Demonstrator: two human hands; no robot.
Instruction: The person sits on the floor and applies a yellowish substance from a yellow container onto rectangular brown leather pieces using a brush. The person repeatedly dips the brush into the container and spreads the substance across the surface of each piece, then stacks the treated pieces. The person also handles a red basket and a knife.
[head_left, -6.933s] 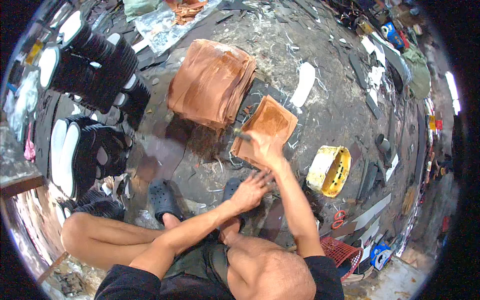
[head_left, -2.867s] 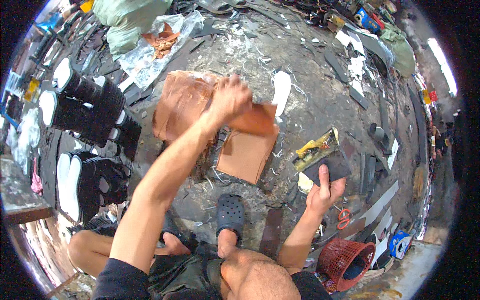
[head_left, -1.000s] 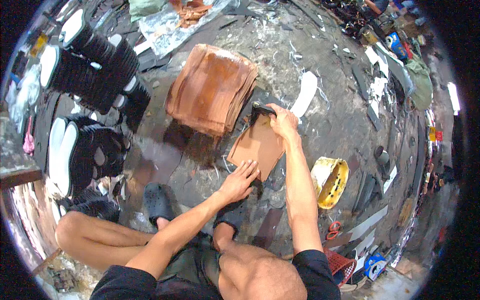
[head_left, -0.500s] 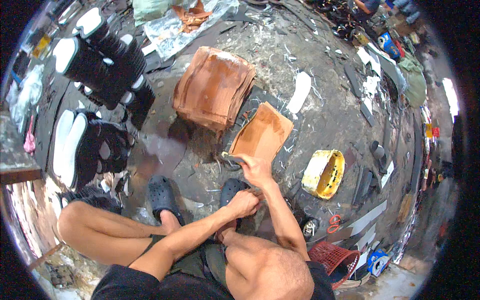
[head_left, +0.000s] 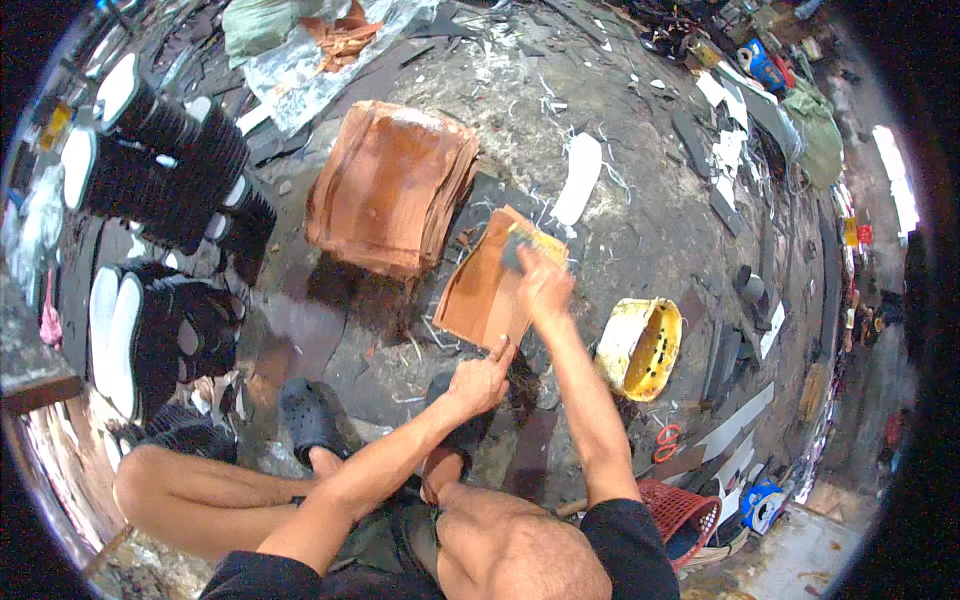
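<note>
A small stack of brown sheets (head_left: 484, 285) lies on a dark board in front of me, with wet yellow paste (head_left: 543, 245) along the far edge of its top sheet. My right hand (head_left: 547, 290) is closed around a dark flat spreader (head_left: 514, 250), pressed onto that sheet near the paste. At the near edge, my left hand (head_left: 478, 384) has its fingers mostly curled, fingertips holding the sheet's corner. A yellow-stained white tub (head_left: 618, 345), cut open, stands right of my right forearm. Beyond the small stack, to the left, rises a thick pile of brown sheets (head_left: 390, 190).
Stacked black soles with white tops (head_left: 130, 165) stand at the left. A white insole shape (head_left: 578, 180) lies past the sheets. Orange-handled scissors (head_left: 667, 443) and a red basket (head_left: 685, 515) are at the lower right. Dark scraps (head_left: 725, 365) litter the right side.
My right hand has moved forward with the spreader, from the sheet's near edge to its far end, where yellow paste now shows. My left hand has moved up to the near edge.
</note>
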